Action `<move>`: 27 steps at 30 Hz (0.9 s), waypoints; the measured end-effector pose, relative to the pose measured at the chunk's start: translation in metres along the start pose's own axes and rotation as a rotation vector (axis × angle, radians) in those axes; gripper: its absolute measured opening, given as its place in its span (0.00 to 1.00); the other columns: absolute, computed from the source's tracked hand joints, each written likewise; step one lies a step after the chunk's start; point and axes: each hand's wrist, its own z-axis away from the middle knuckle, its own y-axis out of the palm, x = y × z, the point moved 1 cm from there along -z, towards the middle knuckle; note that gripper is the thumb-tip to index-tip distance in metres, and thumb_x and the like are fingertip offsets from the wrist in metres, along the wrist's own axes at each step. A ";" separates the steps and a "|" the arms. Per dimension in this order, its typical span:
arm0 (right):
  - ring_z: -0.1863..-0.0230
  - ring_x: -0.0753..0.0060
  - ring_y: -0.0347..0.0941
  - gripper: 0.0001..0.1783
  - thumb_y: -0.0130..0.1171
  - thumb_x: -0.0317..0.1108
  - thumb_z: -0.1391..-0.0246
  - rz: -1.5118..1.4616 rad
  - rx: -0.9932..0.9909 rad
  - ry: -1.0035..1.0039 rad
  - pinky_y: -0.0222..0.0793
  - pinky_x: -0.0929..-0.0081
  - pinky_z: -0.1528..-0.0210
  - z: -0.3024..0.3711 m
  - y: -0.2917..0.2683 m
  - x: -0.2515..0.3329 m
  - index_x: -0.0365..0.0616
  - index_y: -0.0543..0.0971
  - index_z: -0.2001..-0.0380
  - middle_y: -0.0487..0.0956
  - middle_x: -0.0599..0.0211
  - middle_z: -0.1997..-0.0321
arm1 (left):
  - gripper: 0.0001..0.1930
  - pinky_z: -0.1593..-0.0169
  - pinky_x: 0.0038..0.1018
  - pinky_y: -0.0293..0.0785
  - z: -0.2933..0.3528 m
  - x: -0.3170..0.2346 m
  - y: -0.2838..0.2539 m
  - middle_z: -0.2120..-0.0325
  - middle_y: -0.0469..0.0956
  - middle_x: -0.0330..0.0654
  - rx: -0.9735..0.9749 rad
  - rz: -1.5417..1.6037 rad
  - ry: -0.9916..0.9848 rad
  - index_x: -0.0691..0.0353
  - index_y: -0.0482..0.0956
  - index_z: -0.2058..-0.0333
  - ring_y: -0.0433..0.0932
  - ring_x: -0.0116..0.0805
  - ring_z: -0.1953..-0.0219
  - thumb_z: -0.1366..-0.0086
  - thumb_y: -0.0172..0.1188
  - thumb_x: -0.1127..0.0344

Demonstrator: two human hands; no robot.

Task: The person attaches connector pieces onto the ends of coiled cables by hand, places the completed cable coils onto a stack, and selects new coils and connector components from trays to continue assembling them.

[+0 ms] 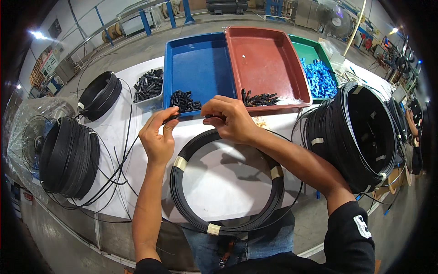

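Observation:
My left hand [157,139] pinches a small black connector piece [171,118] between thumb and fingertips, in front of the blue tray [198,57]. A little to the right, my right hand [232,121] is curled with fingers and thumb together around a small dark piece [208,117], mostly hidden, which looks like another black connector. Below both hands lies a coil of black cable [178,194], bound with cream tape [213,229] in several places. A heap of small black connectors [183,101] lies in the blue tray's near corner, close to my fingers.
A red tray [264,55] holds dark pieces, and a green tray [305,45] holds blue connectors [318,77]. A clear tub [147,104] of black pieces stands left. Stacked cable coils flank the white table, at left [68,157] and right [351,137]; loose cable ends trail across it.

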 end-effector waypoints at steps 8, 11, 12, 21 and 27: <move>0.71 0.59 0.77 0.06 0.60 0.21 0.57 0.076 0.063 0.060 0.73 0.66 0.70 0.019 0.006 -0.025 0.35 0.79 0.71 0.77 0.56 0.69 | 0.08 0.53 0.30 0.75 -0.027 0.002 0.022 0.63 0.81 0.46 0.160 -0.027 0.028 0.61 0.85 0.62 0.80 0.41 0.57 0.41 0.63 0.73; 0.71 0.51 0.77 0.09 0.57 0.21 0.59 0.186 -0.018 0.112 0.74 0.61 0.67 0.022 0.010 -0.035 0.36 0.80 0.70 0.77 0.54 0.68 | 0.09 0.55 0.33 0.77 -0.062 -0.015 0.068 0.63 0.82 0.46 0.363 -0.002 0.202 0.61 0.84 0.64 0.81 0.42 0.60 0.44 0.61 0.76; 0.70 0.48 0.77 0.10 0.57 0.21 0.60 0.237 -0.040 0.111 0.75 0.59 0.66 0.025 0.010 -0.036 0.36 0.80 0.69 0.78 0.53 0.68 | 0.09 0.54 0.33 0.76 -0.072 -0.024 0.089 0.64 0.83 0.45 0.408 0.027 0.193 0.61 0.84 0.65 0.81 0.43 0.60 0.46 0.62 0.76; 0.59 0.60 0.78 0.12 0.58 0.33 0.53 0.709 0.063 -0.158 0.75 0.62 0.66 0.036 0.021 -0.028 0.41 0.81 0.65 0.79 0.59 0.60 | 0.13 0.52 0.38 0.77 -0.121 -0.024 0.244 0.63 0.82 0.48 1.037 0.110 0.558 0.64 0.82 0.64 0.80 0.48 0.56 0.50 0.62 0.80; 0.57 0.60 0.78 0.11 0.58 0.34 0.52 0.755 0.071 -0.043 0.76 0.64 0.69 0.041 0.015 -0.036 0.42 0.82 0.65 0.80 0.60 0.61 | 0.15 0.56 0.39 0.79 -0.116 -0.040 0.251 0.63 0.83 0.49 1.084 -0.306 0.393 0.64 0.79 0.62 0.82 0.49 0.58 0.50 0.69 0.70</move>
